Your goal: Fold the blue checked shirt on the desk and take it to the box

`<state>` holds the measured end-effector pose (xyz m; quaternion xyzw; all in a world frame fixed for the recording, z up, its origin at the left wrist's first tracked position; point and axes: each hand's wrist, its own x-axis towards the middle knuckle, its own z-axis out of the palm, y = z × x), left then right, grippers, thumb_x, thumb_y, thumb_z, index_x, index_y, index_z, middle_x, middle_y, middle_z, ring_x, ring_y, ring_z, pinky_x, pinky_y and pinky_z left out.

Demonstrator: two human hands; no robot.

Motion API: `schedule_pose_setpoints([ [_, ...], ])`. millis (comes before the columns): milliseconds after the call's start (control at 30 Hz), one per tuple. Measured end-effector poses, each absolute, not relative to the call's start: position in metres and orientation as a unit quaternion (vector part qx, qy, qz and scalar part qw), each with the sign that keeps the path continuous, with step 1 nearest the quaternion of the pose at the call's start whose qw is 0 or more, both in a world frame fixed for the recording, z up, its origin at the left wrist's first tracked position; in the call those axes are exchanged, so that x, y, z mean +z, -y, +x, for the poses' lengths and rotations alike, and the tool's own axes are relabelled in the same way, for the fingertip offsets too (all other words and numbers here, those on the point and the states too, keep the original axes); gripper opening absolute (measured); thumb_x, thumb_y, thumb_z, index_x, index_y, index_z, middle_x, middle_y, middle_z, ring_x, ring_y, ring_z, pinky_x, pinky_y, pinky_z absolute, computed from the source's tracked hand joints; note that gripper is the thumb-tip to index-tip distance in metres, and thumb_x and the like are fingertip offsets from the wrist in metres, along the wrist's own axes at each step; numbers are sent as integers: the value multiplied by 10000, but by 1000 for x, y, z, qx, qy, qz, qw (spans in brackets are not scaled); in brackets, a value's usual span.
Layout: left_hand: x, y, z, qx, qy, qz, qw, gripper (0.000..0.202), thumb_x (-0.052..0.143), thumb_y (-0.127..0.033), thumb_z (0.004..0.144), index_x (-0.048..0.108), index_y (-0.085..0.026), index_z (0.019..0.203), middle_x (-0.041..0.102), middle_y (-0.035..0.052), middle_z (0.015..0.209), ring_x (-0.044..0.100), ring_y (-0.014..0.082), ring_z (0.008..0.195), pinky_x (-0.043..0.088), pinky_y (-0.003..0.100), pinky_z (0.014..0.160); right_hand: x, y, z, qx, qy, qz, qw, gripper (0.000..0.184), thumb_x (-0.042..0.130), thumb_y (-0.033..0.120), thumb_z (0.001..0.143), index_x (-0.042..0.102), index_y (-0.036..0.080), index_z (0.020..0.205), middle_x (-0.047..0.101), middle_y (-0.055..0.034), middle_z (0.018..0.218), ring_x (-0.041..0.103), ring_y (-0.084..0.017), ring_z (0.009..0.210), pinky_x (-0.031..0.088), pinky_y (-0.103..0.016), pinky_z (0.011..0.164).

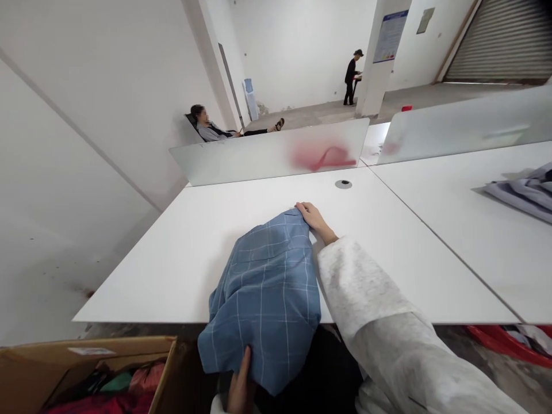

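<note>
A blue garment with a white windowpane check point(271, 276) lies partly on the white table, its near end hanging over the front edge. At its far top corner my right hand point(314, 219) grips the cloth, fingers closed on it. Low down, beyond the table edge, my left hand point(242, 382) holds the near end with the thumb on top; the other fingers are hidden under the fabric. The cloth is bunched and creased between both hands. Its exact kind of garment cannot be made out.
A cardboard box point(166, 374) of clothes stands below the table at left. Frosted dividers point(241, 155) line the far edge of the table point(146, 264). Grey folded cloth point(526, 192) lies at right, above a red bag point(504, 345). Two people are in the background.
</note>
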<state>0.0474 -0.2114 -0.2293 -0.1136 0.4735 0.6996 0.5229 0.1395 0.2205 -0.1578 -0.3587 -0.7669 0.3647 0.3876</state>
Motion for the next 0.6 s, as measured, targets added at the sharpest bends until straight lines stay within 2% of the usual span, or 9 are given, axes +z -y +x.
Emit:
schedule_pose_setpoints([
  [100, -226, 204, 48, 704, -472, -150, 508, 597, 422, -338, 924, 216, -240, 1475, 529, 87, 1342, 377, 221, 1293, 314, 360, 1102, -161, -223, 140, 404, 734, -368, 403, 437, 379, 483, 885, 611, 144, 1035, 615, -121, 1111, 544, -201, 1025, 404, -332, 931],
  [200, -217, 197, 41, 720, -463, -166, 490, 583, 359, -395, 944, 191, -236, 1479, 491, 88, 1373, 373, 226, 1297, 282, 386, 1117, -160, -218, 142, 452, 712, -366, 393, 529, 409, 519, 868, 533, 132, 1208, 595, -140, 1171, 565, -206, 1029, 439, -340, 905],
  [333, -201, 194, 34, 735, -438, -153, 495, 621, 412, -375, 927, 167, -233, 1480, 505, 83, 1365, 418, 232, 1272, 301, 395, 1105, -157, -206, 148, 516, 698, -343, 359, 647, 408, 539, 872, 350, 152, 1389, 592, -136, 1196, 591, -203, 1029, 491, -319, 844],
  [433, -195, 199, 40, 739, -438, -147, 491, 602, 417, -358, 922, 174, -311, 1471, 533, 20, 1345, 454, 225, 1251, 342, 385, 1086, -153, -197, 152, 536, 689, -357, 333, 722, 426, 513, 878, 195, 157, 1463, 499, -163, 1331, 548, -217, 1134, 468, -339, 915],
  [500, -193, 203, 47, 738, -443, -151, 485, 586, 417, -378, 918, 205, -332, 1462, 538, 2, 1340, 442, 227, 1264, 344, 382, 1086, -148, -186, 152, 479, 708, -387, 345, 720, 422, 483, 889, 186, 128, 1468, 411, -186, 1409, 470, -238, 1235, 409, -373, 999],
  [600, -193, 207, 56, 741, -442, -146, 484, 582, 407, -389, 920, 217, -296, 1463, 537, 28, 1339, 424, 233, 1279, 312, 397, 1103, -135, -153, 155, 307, 799, -350, 381, 616, 400, 460, 913, 324, 129, 1427, 342, -164, 1463, 311, -262, 1351, 251, -451, 1105],
])
